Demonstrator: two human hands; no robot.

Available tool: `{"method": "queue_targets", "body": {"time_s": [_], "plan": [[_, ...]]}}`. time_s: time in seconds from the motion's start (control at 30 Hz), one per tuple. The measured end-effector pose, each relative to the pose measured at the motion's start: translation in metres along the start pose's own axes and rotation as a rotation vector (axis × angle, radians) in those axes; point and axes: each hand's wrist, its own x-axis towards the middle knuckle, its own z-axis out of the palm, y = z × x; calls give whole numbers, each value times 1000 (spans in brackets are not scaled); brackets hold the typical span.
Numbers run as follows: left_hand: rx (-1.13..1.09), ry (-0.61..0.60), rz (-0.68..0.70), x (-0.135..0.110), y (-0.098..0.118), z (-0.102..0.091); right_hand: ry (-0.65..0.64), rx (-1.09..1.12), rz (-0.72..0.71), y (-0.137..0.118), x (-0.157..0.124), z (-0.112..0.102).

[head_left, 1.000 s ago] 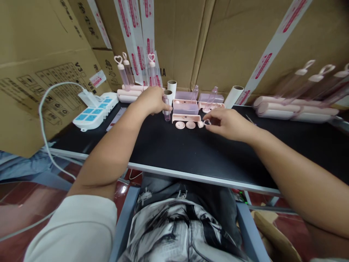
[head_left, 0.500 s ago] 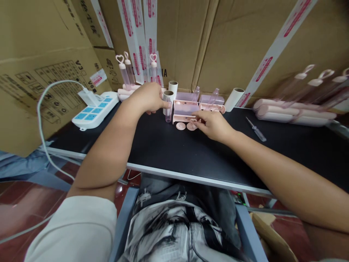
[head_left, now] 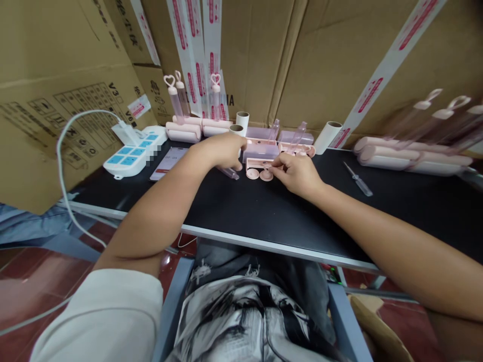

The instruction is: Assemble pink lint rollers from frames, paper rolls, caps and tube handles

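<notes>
My left hand (head_left: 229, 151) is over the left end of the pink parts, thumb and index finger apart, with nothing visible between them. Under it a clear purple tube (head_left: 230, 173) lies on its side on the black table. My right hand (head_left: 298, 172) pinches a small pink piece (head_left: 267, 165) at the front of an opened pink case (head_left: 258, 162); its exact shape is mostly hidden by the fingers. Two round pink discs (head_left: 252, 174) are at the case's front edge. A translucent purple panel (head_left: 260, 151) stands right behind it.
White cardboard tubes (head_left: 327, 138) stand at the back. Pink cylindrical cases with heart-topped wands (head_left: 175, 100) are at back left, and more cases (head_left: 411, 157) at right. A screwdriver (head_left: 358, 180), a phone (head_left: 168, 163) and a power strip (head_left: 136, 153) lie on the table (head_left: 264, 211).
The purple tube that stood upright by my left fingers now lies on the table. My left hand has shifted right, uncovering the phone. My right hand stays at the pink case.
</notes>
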Motion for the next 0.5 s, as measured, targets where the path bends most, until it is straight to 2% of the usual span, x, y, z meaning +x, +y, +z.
{"method": "queue_targets", "body": {"time_s": [0.07,0.17,0.3,0.5], "plan": [[6,-129,0,3,-5,2,-3,-31,-14,1,0,0],[27,-217,8,6,-18,4,-9,-62,-36,1,-1,0],[61,-254,90,14,-30,8,37,-60,-113,2,-2,-1],[113,-252,103,28,-32,16,217,-51,-173,14,2,-2]]}}
